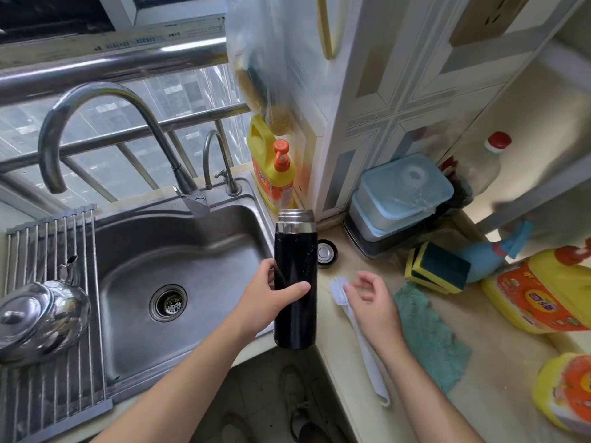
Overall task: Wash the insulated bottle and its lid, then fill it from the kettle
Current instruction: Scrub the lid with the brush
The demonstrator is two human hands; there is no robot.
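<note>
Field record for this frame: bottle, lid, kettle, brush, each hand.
bottle: upright, uncapped, by the sink's right rim
left hand: grips the bottle's middle
lid: on the counter, right of the bottle, apart from it
kettle: on the rack, left of the sink
brush: lying on the counter
right hand: fingers relaxed, over the brush head; contact unclear
</note>
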